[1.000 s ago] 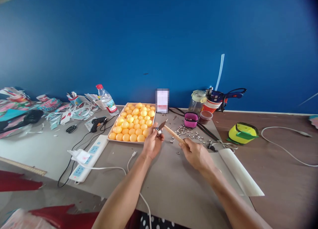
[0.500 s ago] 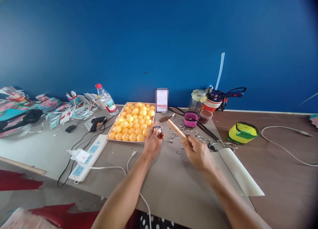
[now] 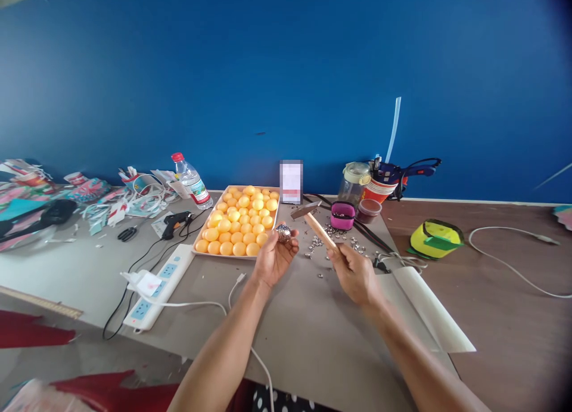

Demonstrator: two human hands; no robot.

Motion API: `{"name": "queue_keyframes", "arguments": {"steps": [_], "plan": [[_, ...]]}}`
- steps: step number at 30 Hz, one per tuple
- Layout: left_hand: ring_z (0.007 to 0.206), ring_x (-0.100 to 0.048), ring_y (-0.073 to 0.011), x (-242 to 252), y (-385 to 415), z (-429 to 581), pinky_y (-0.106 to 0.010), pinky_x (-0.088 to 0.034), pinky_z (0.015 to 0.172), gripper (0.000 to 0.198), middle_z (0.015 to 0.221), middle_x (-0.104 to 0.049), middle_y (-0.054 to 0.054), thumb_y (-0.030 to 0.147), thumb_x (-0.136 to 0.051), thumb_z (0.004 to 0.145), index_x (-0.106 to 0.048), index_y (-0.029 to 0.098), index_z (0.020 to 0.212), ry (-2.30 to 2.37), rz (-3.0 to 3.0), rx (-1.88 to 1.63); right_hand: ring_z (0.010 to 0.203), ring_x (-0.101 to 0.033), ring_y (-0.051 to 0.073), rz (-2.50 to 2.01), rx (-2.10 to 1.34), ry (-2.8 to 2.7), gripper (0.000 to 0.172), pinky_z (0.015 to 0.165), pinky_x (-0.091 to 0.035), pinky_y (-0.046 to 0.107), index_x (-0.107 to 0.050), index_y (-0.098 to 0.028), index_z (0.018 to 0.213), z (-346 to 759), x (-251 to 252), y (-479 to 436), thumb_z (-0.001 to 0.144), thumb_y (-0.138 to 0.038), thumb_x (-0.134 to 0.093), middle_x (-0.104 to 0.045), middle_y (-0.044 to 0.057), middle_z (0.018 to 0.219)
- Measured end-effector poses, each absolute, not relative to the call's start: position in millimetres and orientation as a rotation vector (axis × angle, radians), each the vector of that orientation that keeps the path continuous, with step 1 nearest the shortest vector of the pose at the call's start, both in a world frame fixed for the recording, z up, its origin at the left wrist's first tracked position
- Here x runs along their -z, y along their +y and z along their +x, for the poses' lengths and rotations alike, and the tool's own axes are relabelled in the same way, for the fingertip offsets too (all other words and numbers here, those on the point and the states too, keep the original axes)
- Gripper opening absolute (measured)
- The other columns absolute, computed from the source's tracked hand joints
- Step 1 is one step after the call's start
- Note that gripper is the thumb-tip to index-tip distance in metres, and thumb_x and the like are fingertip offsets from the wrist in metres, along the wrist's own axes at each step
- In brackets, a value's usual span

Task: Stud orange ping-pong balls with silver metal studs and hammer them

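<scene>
My left hand (image 3: 273, 258) is closed around a shiny silver, bumpy ball (image 3: 283, 234), held in its fingers above the table. My right hand (image 3: 355, 273) grips the wooden handle of a hammer (image 3: 322, 232). The hammer's metal head is up, to the right of the ball and apart from it. Small silver metal pieces (image 3: 316, 243) lie scattered on the table beyond the hammer, around a small magenta container (image 3: 343, 215). Left of the ball, a shallow tray (image 3: 227, 255) is filled with orange balls (image 3: 236, 225).
A power strip (image 3: 158, 290) with a white cable, a glue gun (image 3: 176, 222), scissors (image 3: 127, 233) and a water bottle (image 3: 192, 182) stand or lie at left. At right are a lidded jar (image 3: 354, 182), a red cup (image 3: 379, 190), a yellow-green container (image 3: 435, 239) and a curled white sheet (image 3: 433, 307).
My left hand has turned slightly and its fingers have loosened around the silver ball. The hammer head has shifted a little right and tilted differently.
</scene>
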State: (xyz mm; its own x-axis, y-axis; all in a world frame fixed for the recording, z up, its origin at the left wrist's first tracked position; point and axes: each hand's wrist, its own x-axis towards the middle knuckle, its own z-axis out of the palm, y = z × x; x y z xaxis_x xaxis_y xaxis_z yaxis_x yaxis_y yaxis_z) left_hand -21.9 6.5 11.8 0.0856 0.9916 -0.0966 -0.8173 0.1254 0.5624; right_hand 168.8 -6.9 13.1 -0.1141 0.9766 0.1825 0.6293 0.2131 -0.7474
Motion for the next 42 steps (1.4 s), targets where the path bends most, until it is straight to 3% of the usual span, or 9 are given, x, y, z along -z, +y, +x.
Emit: {"name": "queue_keyframes", "arguments": {"steps": [4,11,17,22,27,33,37,42], "plan": [[0.06,-0.051,-0.01,-12,5,-21,-0.023,-0.042,0.058,0.032,0.084,-0.061,-0.008,0.044,-0.053,0.081,-0.058,0.016,0.097,0.487,0.414,-1.35,0.048,-0.039,0.011,-1.476,-0.597,-1.845,0.03,0.049,-0.027,0.021,-0.043,-0.022,0.068,165,-15,-11,0.086,-0.046,-0.039,-0.044,-0.004,0.051],[0.053,-0.043,-0.008,-10,5,-21,-0.021,-0.038,0.054,0.035,0.072,-0.054,-0.004,0.05,-0.05,0.081,-0.056,0.015,0.079,0.505,0.403,-1.352,0.046,-0.04,0.011,-1.543,-0.541,-2.006,0.026,0.047,-0.024,0.022,-0.046,-0.022,0.068,162,-16,-12,0.085,-0.041,-0.04,-0.048,-0.003,0.052],[0.053,-0.039,-0.0074,-12,4,-21,-0.021,-0.036,0.054,0.034,0.072,-0.049,-0.002,0.048,-0.046,0.084,-0.056,0.017,0.09,0.458,0.433,-1.318,0.048,-0.041,0.011,-1.462,-0.586,-1.856,0.03,0.049,-0.027,0.021,-0.046,-0.022,0.071,166,-18,-12,0.086,-0.046,-0.036,-0.046,-0.004,0.052],[0.05,-0.036,-0.0067,-14,4,-21,-0.02,-0.033,0.051,0.036,0.067,-0.045,0.0,0.05,-0.046,0.083,-0.054,0.016,0.079,0.497,0.408,-1.344,0.045,-0.038,0.011,-1.517,-0.634,-1.966,0.028,0.047,-0.025,0.022,-0.043,-0.022,0.066,165,-15,-10,0.084,-0.043,-0.041,-0.046,-0.004,0.05],[0.051,-0.037,-0.0071,-13,4,-21,-0.021,-0.034,0.051,0.039,0.068,-0.045,0.0,0.052,-0.042,0.084,-0.056,0.017,0.091,0.435,0.427,-1.325,0.048,-0.04,0.011,-1.436,-0.653,-1.829,0.03,0.048,-0.028,0.021,-0.042,-0.022,0.068,165,-14,-10,0.086,-0.045,-0.037,-0.045,-0.004,0.053],[0.051,-0.038,-0.0071,-11,4,-20,-0.021,-0.036,0.053,0.04,0.069,-0.048,-0.001,0.054,-0.046,0.081,-0.055,0.016,0.078,0.468,0.377,-1.346,0.046,-0.036,0.01,-1.504,-0.687,-1.932,0.029,0.047,-0.025,0.021,-0.042,-0.022,0.066,162,-11,-9,0.084,-0.044,-0.04,-0.045,-0.004,0.051],[0.053,-0.041,-0.0074,-13,3,-18,-0.022,-0.038,0.056,0.036,0.074,-0.053,-0.003,0.051,-0.046,0.082,-0.057,0.018,0.094,0.449,0.364,-1.337,0.049,-0.04,0.01,-1.448,-0.721,-1.777,0.032,0.048,-0.029,0.021,-0.043,-0.021,0.066,165,-8,-6,0.085,-0.047,-0.039,-0.046,-0.004,0.053],[0.052,-0.04,-0.0057,-14,4,-20,-0.02,-0.037,0.054,0.032,0.076,-0.053,-0.003,0.046,-0.047,0.084,-0.058,0.02,0.099,0.407,0.32,-1.352,0.05,-0.04,0.01,-1.411,-0.764,-1.701,0.033,0.048,-0.03,0.02,-0.043,-0.02,0.066,167,-8,-5,0.085,-0.046,-0.04,-0.046,-0.004,0.054]]}}
